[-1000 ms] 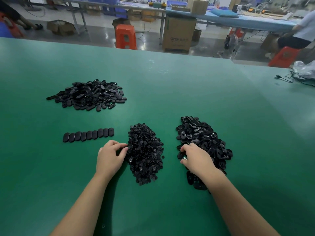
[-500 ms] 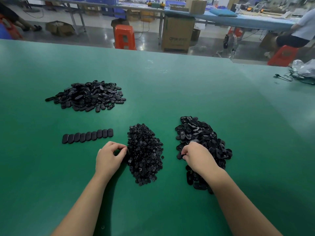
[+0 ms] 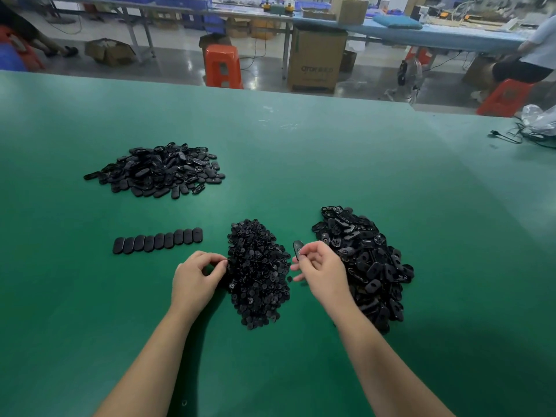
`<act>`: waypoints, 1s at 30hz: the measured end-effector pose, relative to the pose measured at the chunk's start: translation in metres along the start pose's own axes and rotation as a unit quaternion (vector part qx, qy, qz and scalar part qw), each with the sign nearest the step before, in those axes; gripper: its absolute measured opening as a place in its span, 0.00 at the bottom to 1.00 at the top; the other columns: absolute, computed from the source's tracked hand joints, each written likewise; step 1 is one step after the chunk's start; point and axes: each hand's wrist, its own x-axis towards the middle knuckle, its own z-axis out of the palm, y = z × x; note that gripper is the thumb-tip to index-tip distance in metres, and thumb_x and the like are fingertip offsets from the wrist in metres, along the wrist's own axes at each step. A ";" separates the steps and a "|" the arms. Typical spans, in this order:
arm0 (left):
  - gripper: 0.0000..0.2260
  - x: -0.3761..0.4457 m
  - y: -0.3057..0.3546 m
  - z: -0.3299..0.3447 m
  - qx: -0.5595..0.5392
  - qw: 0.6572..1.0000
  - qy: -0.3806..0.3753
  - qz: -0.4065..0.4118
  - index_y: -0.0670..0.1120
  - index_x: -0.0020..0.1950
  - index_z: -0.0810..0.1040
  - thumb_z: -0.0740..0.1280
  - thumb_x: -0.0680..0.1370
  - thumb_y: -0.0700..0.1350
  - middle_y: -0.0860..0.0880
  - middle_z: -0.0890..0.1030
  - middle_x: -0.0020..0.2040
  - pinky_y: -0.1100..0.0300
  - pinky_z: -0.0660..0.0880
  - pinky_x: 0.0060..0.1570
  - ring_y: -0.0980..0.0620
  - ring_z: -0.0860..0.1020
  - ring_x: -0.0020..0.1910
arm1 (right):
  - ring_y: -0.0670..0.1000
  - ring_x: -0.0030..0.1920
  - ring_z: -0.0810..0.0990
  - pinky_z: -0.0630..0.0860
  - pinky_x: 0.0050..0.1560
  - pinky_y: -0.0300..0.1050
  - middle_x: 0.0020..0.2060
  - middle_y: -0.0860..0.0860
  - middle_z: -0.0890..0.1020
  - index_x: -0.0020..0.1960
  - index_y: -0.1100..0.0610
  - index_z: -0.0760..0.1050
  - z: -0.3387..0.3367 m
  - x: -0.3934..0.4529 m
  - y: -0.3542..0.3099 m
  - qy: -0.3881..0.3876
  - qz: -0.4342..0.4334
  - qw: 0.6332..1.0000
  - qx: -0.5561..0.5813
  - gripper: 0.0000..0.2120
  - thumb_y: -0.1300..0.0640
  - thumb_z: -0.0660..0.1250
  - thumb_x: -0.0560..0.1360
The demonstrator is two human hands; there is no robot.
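Pretty plain setup: the left hand [image 3: 195, 278] and right hand [image 3: 323, 272] are both bare, with bare fingers and bare wrists. The left forearm [image 3: 156, 356] and right forearm [image 3: 388, 365] are bare too, slim and smooth, uncovered right down to the bottom edge of the shot.

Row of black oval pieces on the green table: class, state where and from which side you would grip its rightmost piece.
I would pinch the rightmost piece by its near and far rounded ends, coming from above. It lies flat in the row, its left long edge against the neighbour, so only the ends and the right edge are free.
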 end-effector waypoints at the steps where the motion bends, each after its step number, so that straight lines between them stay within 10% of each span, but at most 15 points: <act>1: 0.09 0.000 0.000 0.000 0.001 1.000 0.001 -0.001 0.61 0.41 0.80 0.73 0.77 0.47 0.60 0.81 0.43 0.45 0.75 0.56 0.62 0.76 0.42 | 0.48 0.42 0.86 0.82 0.40 0.42 0.44 0.56 0.84 0.49 0.56 0.73 0.005 0.000 0.006 0.011 0.004 1.000 0.011 0.07 0.68 0.64 0.80; 9: 0.08 0.000 -0.002 0.002 0.007 1.000 -0.017 -0.004 0.59 0.39 0.81 0.74 0.75 0.46 0.64 0.82 0.40 0.47 0.75 0.51 0.59 0.75 0.35 | 0.49 0.41 0.83 0.83 0.44 0.48 0.44 0.48 0.83 0.59 0.40 0.74 0.031 -0.009 0.038 0.091 -0.020 0.995 -0.021 0.16 0.62 0.65 0.81; 13: 0.08 -0.001 -0.003 0.002 -0.017 0.999 -0.006 -0.026 0.58 0.39 0.81 0.73 0.76 0.46 0.59 0.81 0.34 0.59 0.73 0.35 0.55 0.75 0.30 | 0.45 0.40 0.82 0.79 0.39 0.42 0.43 0.45 0.84 0.55 0.42 0.75 0.035 -0.014 0.044 0.100 -0.031 0.994 -0.045 0.13 0.62 0.66 0.81; 30: 0.09 -0.002 -0.004 -0.007 -0.086 0.995 -0.036 -0.038 0.54 0.40 0.83 0.76 0.74 0.41 0.51 0.80 0.34 0.67 0.69 0.33 0.59 0.72 0.31 | 0.42 0.37 0.79 0.75 0.38 0.37 0.47 0.45 0.84 0.63 0.47 0.77 0.033 -0.011 0.051 0.090 -0.029 0.995 -0.039 0.15 0.62 0.65 0.80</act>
